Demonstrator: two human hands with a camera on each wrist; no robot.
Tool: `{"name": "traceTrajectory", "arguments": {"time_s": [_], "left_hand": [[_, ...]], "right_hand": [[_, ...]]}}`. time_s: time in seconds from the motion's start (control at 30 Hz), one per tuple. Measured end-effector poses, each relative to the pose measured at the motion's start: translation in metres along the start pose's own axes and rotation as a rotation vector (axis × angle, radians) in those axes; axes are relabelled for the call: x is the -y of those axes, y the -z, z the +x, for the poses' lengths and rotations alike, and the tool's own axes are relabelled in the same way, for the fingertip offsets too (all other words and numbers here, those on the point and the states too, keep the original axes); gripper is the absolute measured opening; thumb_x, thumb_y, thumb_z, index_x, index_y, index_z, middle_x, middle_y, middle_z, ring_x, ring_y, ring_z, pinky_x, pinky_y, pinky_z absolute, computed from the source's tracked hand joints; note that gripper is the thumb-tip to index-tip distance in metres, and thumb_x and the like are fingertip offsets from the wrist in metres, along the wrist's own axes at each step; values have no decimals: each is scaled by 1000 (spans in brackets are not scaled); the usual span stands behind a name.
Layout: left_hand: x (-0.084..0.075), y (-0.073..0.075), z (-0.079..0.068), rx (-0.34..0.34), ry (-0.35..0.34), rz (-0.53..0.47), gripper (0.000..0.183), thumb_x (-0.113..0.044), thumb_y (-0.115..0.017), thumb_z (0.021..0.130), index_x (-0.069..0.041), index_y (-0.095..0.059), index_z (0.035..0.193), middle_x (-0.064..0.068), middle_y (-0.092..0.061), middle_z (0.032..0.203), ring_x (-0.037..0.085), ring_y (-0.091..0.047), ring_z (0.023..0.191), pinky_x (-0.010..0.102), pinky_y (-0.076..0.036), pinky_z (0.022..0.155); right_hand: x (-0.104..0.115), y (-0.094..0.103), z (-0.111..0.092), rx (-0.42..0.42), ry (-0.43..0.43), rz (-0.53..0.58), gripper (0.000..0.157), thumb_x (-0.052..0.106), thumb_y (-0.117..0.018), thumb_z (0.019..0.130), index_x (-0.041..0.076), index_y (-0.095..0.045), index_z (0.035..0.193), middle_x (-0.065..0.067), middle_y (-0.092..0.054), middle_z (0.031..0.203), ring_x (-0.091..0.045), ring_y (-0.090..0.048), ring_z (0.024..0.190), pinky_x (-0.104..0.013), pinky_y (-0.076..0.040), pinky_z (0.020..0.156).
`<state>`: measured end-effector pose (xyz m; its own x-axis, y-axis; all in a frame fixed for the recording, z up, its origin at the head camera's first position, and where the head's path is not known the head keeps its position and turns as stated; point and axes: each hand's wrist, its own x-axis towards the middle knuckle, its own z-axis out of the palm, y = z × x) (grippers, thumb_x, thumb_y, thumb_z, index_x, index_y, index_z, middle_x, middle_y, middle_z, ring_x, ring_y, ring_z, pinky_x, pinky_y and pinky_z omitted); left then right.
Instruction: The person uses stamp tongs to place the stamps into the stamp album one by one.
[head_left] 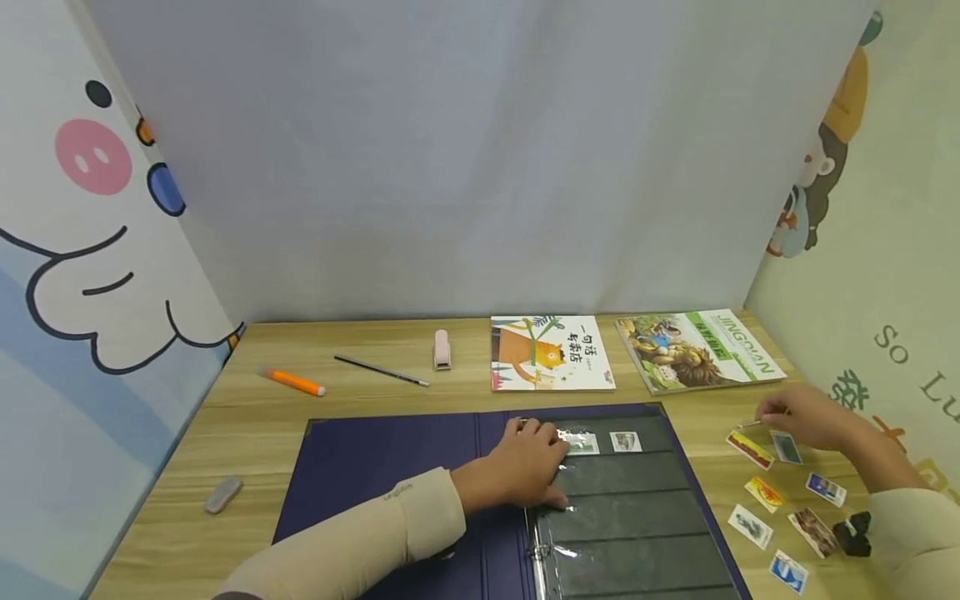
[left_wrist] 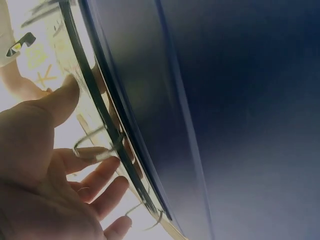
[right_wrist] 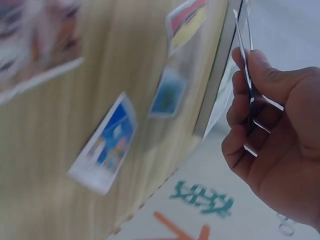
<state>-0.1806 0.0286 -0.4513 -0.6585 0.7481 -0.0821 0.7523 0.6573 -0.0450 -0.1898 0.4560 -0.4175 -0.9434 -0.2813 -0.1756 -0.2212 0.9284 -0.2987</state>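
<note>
My left hand (head_left: 528, 462) rests on the black pocket page (head_left: 630, 521) of an open navy stamp album (head_left: 390, 467), its fingers spread near the top of the rings. Beside its fingertips sit a partly covered green stamp (head_left: 577, 442) and a small pale stamp (head_left: 626, 442) in the top strip. In the left wrist view the left hand (left_wrist: 60, 165) shows loosely bent fingers by the metal rings (left_wrist: 90, 142). My right hand (head_left: 813, 417) pinches metal tweezers (right_wrist: 245, 55), tips slightly apart. They hover around a red-and-yellow stamp (head_left: 750, 449); contact I cannot tell.
Several loose stamps (head_left: 750, 527) lie right of the album, near a small black object (head_left: 852, 533). Behind are two picture books (head_left: 552, 353), a pink stapler-like object (head_left: 442, 350), a thin dark pencil (head_left: 381, 371) and an orange marker (head_left: 294, 382). A grey eraser-like piece (head_left: 223, 494) lies left.
</note>
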Motion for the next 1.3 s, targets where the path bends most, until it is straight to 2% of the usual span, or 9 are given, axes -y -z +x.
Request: {"name": "traceTrajectory", "arguments": {"time_s": [0.13,0.3,0.5,0.77,0.97,1.13,1.3], "left_hand": [[-5,-1,0,15,10,0,70,-68,-64,75,-26,-56,131,-6,-52,123,18,-48,115,46,-36,100],[-7,0,2,19,31,-15,66,-66,-68,72,-29,-59,126,-7,-55,123,19,-49,115,47,-37,99],[-8,-3,1,-2,40,-58,61,-62,-72,71,-30,-62,122,-7,-57,120,18,-50,114,49,-36,99],[-8,-4,1,-11,55,-120,60,-59,-75,70,-33,-60,123,-6,-57,124,19,-50,115,47,-37,97],[-6,-4,4,6,62,-163,63,-57,-79,67,-30,-58,120,-2,-58,121,21,-50,111,45,-36,93],[-4,-4,6,7,89,-170,75,-58,-80,64,-24,-55,127,1,-57,120,22,-48,112,44,-35,94],[-5,-4,5,-3,75,-191,68,-58,-80,64,-26,-57,120,-1,-56,116,19,-47,109,42,-35,91]], "right_hand": [[-16,-2,-15,30,-76,-25,12,10,-58,92,10,-69,86,4,-65,80,-2,-48,68,-26,-40,61],[-27,-8,-22,31,-96,-64,11,11,-59,90,12,-69,85,5,-65,80,-3,-49,69,-28,-41,63],[-28,-16,-22,23,-115,-38,12,11,-58,91,12,-68,85,6,-60,74,-5,-46,66,-27,-39,62],[-19,-10,-18,-23,-94,-59,11,9,-57,92,10,-67,86,4,-62,78,-6,-45,67,-28,-39,62],[6,-17,-7,-118,-21,-6,12,13,-56,95,9,-67,91,4,-62,78,0,-42,64,-25,-38,60],[45,-16,15,-115,83,49,11,12,-56,95,10,-67,91,2,-63,79,1,-42,63,-24,-38,59],[82,-17,39,-75,180,33,11,12,-58,94,13,-67,88,2,-64,78,-1,-42,61,-24,-37,59]]}}
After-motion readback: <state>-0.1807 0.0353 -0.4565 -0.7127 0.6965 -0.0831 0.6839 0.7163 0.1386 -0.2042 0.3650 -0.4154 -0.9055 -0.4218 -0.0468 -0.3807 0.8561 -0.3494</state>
